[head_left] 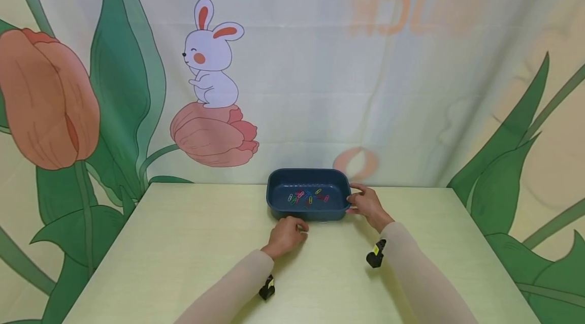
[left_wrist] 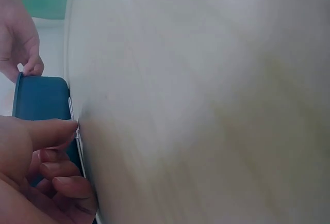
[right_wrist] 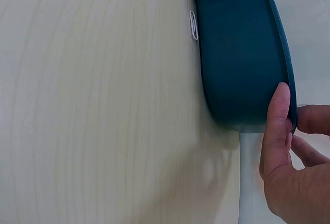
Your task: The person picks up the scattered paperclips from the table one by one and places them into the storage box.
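A dark blue rectangular tray (head_left: 281, 215) stands at the table's back edge, with several coloured paper clips (head_left: 311, 199) scattered inside it. My right hand (head_left: 365, 203) pinches the tray's right end; in the right wrist view the thumb (right_wrist: 279, 102) lies along the outer wall and fingers reach round the rim. My left hand (head_left: 287, 235) is low at the table in front of the tray. In the left wrist view its fingers are bent and the thumb tip (left_wrist: 69, 127) is at a thin white clip; whether it is pinched is hidden. Another white paper clip (right_wrist: 194, 25) lies against the tray's base.
The pale wood-grain table (head_left: 192, 253) ends just behind the tray at a printed curtain (head_left: 297, 85) with a rabbit and tulips. Small black wrist cameras (head_left: 376, 254) hang below both sleeves.
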`<state>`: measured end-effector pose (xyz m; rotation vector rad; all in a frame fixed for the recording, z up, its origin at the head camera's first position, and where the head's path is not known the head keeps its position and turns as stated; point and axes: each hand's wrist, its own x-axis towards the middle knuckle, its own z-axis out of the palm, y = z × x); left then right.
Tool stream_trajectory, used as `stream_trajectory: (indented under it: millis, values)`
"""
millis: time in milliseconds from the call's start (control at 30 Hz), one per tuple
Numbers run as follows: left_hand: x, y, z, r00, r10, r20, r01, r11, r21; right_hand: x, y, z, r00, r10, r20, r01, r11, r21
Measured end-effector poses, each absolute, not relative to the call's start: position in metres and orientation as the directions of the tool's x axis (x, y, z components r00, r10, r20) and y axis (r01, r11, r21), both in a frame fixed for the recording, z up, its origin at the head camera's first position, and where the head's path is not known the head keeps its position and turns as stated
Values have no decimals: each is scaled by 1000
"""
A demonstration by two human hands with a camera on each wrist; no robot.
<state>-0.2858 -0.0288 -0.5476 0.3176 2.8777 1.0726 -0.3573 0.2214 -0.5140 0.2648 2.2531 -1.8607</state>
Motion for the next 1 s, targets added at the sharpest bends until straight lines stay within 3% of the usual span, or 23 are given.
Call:
stream_trajectory:
  millis: [767, 1000]
  values:
    - [-286, -31, -547, -978, 207, 20, 173, 753, 635, -360, 220, -515, -964, 18, -266, 264, 207, -942]
    - [-283, -34, -547, -966, 254, 41, 213, 701, 680, -359, 221, -514, -962, 7, -272, 268, 207, -941]
